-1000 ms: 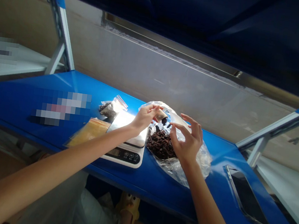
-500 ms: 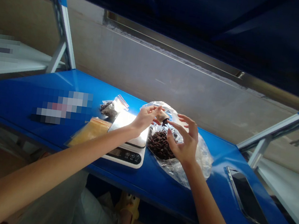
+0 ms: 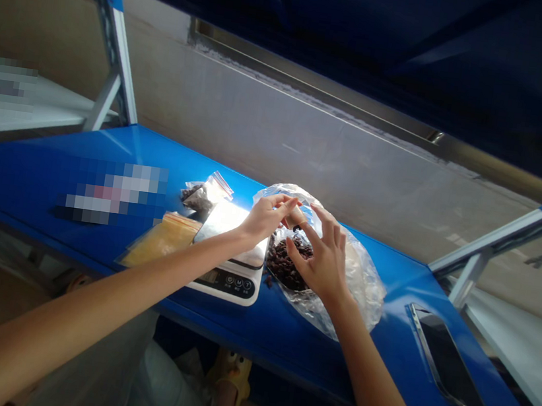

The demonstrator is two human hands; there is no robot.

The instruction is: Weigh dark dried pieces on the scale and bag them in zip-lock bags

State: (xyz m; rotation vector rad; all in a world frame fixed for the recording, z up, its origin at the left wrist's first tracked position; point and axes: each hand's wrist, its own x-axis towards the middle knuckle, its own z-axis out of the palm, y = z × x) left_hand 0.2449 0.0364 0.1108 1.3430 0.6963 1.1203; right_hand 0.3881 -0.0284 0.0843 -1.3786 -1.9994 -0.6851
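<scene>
My left hand (image 3: 269, 217) is closed on a small pale bag (image 3: 295, 217), holding it above a large clear plastic bag (image 3: 363, 278). Inside the large bag, which lies spread open, is a heap of dark dried pieces (image 3: 286, 266). My right hand (image 3: 326, 257) has its thumb and fingers apart, with the index fingertip at the mouth of the small bag. Whether that fingertip grips anything is hard to see. Directly left of the heap stands a white digital scale (image 3: 251, 296), partly covered by my left forearm.
Yellowish zip bags (image 3: 153, 244) lie left of the scale, and a filled zip bag (image 3: 201, 199) sits behind it. A phone (image 3: 452, 363) rests on the blue table (image 3: 406, 274) at right. A pixelated item (image 3: 112, 194) is at left. A dark blue shelf (image 3: 372, 43) hangs overhead.
My right hand has shifted slightly left, over the heap. Dark pieces that stuck out of the small bag's mouth show less now. A few dark bits now show beside the scale.
</scene>
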